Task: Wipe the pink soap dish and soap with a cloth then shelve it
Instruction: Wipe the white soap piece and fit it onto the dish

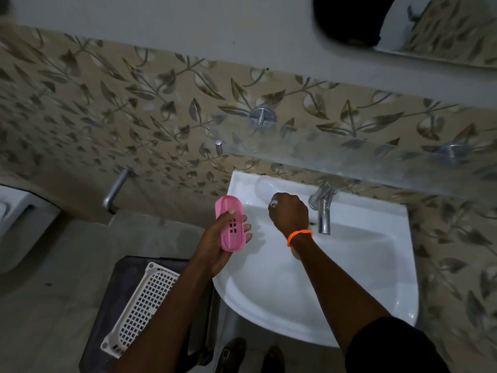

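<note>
My left hand [215, 246] grips the pink soap dish [230, 224] from below, thumb across its slotted face, just left of the white sink [363, 265]. My right hand [289, 212], with an orange band at the wrist, reaches to the sink's back left ledge. Its fingers are curled round a small pale object [273, 203]. I cannot tell whether that is the soap or a cloth, as the hand hides most of it. A glass shelf [349, 160] runs along the wall above the sink.
A chrome tap [324, 211] stands just right of my right hand. A white lattice basket [139, 305] lies on a dark stool [107, 305] left of the sink. A toilet [13, 219] is at far left, a mirror [443, 28] top right.
</note>
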